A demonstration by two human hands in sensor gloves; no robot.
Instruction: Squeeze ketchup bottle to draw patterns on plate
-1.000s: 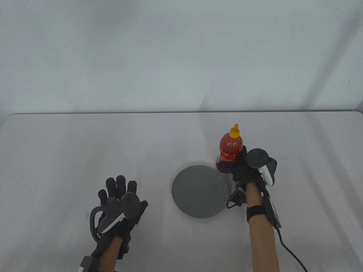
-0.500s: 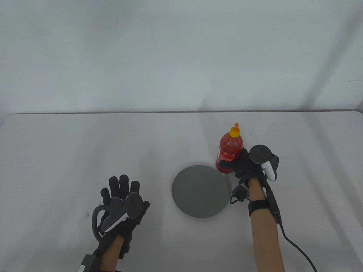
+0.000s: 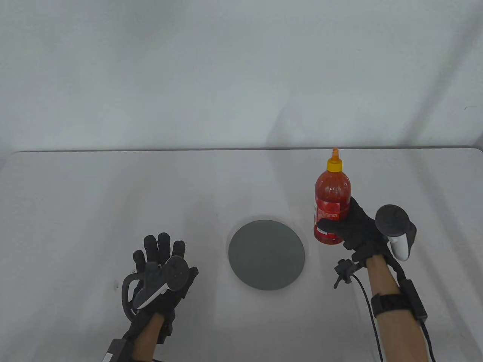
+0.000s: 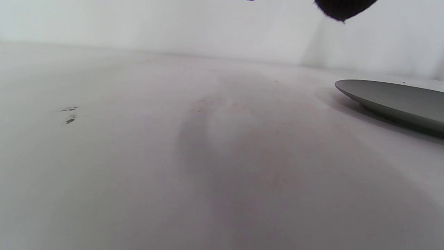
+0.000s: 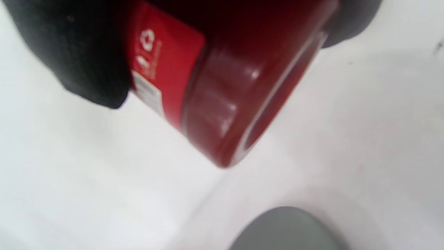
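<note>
Gripping the ketchup bottle (image 3: 331, 205) round its lower body, the right hand (image 3: 358, 230) held it upright and clear of the table (image 3: 94, 196), to the right of the plate (image 3: 266, 255) and apart from it. In the right wrist view the bottle's base (image 5: 249, 114) hung in the air above the white surface, with the plate's grey edge (image 5: 284, 229) below it. Its red label (image 3: 329, 217) carried white lettering, too blurred to read; that wrist view showed a small white recycling-type mark (image 5: 147, 36) and a pale printed patch, also illegible. The bottle was clear plastic filled with red sauce, topped by a yellow cap (image 3: 334, 164) and an orange nozzle (image 3: 334, 152).

The left hand (image 3: 160, 264) lay flat on the table with fingers straight and spread, holding nothing, well to the left of the plate. The plate was round, grey and shallow, with no marks on it. Bare tabletop ran from the plate back to the far edge (image 3: 241, 151) and out to both sides. A few small dark specks (image 4: 69, 114) marked the surface near the left hand.
</note>
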